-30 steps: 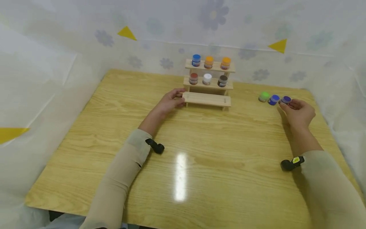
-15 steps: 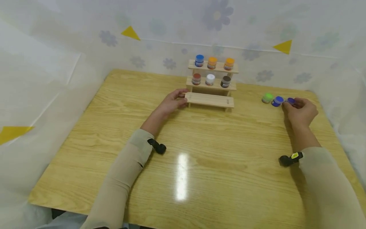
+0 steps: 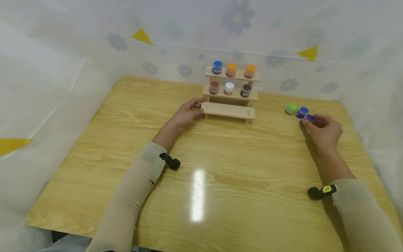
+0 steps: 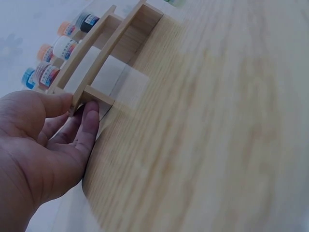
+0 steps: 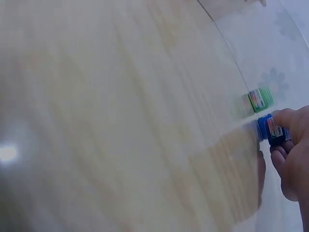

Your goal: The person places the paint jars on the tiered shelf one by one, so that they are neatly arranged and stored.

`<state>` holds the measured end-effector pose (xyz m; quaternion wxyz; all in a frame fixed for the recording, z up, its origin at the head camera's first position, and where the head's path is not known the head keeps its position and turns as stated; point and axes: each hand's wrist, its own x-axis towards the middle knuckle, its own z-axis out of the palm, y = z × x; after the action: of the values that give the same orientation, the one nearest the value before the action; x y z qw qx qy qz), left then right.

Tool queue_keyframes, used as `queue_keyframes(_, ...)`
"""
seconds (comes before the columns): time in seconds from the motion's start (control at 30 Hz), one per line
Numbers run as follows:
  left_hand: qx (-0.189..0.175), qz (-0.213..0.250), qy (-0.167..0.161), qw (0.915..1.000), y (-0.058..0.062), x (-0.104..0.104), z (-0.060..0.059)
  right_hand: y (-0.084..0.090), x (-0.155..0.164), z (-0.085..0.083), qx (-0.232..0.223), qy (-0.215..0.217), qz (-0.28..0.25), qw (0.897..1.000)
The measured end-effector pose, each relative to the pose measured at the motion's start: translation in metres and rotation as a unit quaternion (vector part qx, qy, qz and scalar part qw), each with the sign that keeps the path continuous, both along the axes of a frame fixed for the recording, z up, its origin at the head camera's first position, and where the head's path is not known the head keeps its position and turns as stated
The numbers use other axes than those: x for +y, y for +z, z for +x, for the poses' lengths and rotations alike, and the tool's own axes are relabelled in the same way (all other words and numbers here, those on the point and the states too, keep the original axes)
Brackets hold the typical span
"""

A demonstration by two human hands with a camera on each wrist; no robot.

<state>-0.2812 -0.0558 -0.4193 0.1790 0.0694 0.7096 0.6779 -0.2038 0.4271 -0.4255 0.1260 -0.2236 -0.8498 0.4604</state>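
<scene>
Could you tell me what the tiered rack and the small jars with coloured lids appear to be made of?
The tiered rack, which the left hand holds by its end, looks like pale unfinished wood: matte, light grain, square-cut slats. The purple-lidded jar that the right hand pinches, like the loose green-lidded jar, seems to have a smooth plastic lid; the bodies carry printed labels, but glass or plastic is unclear.
</scene>
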Motion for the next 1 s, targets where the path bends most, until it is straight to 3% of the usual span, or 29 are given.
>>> queue_keyframes(0.2,-0.001,0.011,-0.003,0.9999,-0.002,-0.004,0.001,-0.001,-0.024,0.0,0.018,0.033,0.022,0.999)
queue_keyframes(0.6,0.003,0.014,-0.009,0.9999,-0.002,-0.007,0.002,0.007,-0.083,0.0,0.056,0.116,0.013,0.992)
queue_keyframes(0.8,0.007,0.014,-0.011,0.9998,0.0,-0.005,0.002,0.012,-0.116,-0.009,0.109,0.169,0.038,0.979)
queue_keyframes(0.93,0.005,0.014,-0.01,0.9998,0.0,-0.003,0.002,0.014,-0.135,-0.014,0.154,0.205,0.025,0.966)
queue_keyframes(1.0,0.007,0.011,-0.01,0.9999,0.001,-0.003,0.002,0.024,-0.15,-0.01,0.171,0.229,0.017,0.958)
